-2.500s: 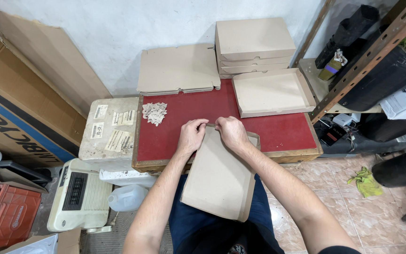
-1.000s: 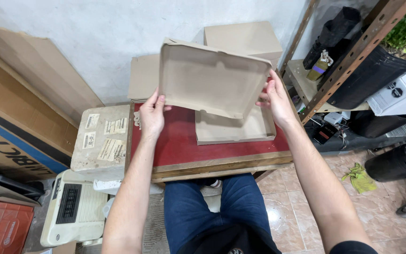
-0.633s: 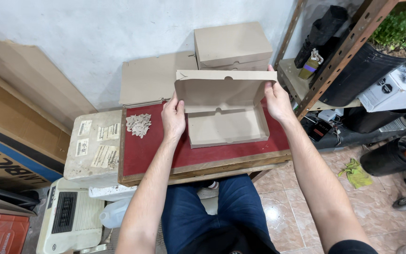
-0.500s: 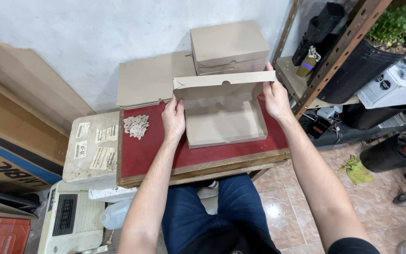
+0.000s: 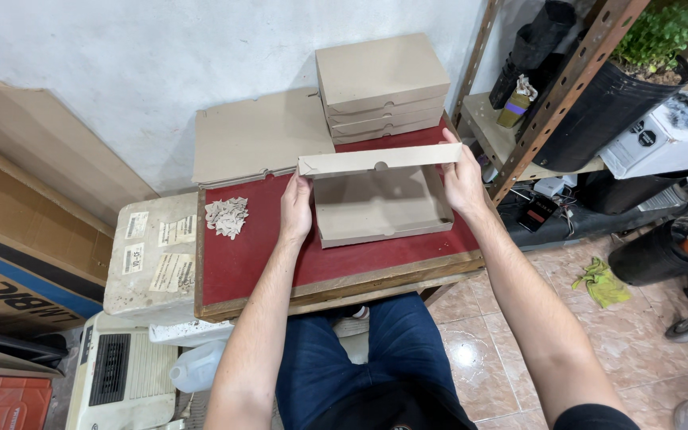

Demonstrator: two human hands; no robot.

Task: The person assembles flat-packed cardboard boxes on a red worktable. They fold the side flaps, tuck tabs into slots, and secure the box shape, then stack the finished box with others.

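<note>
While the person sits at a red-topped table [image 5: 256, 263], both hands steady a shallow cardboard box [image 5: 380, 203] that lies open on the table's right half. Left hand [image 5: 296, 211]: laid flat against the box's left wall, fingers pointing away from the body and reaching up to the left end of the raised lid flap [image 5: 376, 161]; its grip is closed lightly on that corner, thumb side toward the box. Right hand [image 5: 462, 179]: pressed along the box's right wall, fingertips on the right end of the same flap; its grip is likewise closed on the cardboard. Lid flap: stands nearly upright along the far edge of the box, with a small half-round notch at the middle of its upper edge. Box tray: empty, base flat on the red surface, near edge close to the middle of the table.

Behind the box, touching the wall, a stack of closed boxes [image 5: 382, 84] of the same kind stands at the table's far right. Flat unfolded cardboard sheets [image 5: 260, 135] lie to the left of that stack. A small heap of pale cardboard scraps [image 5: 226, 216] rests near the table's left edge, well apart from the left hand. A metal rack [image 5: 555, 95] stands to the right.
</note>
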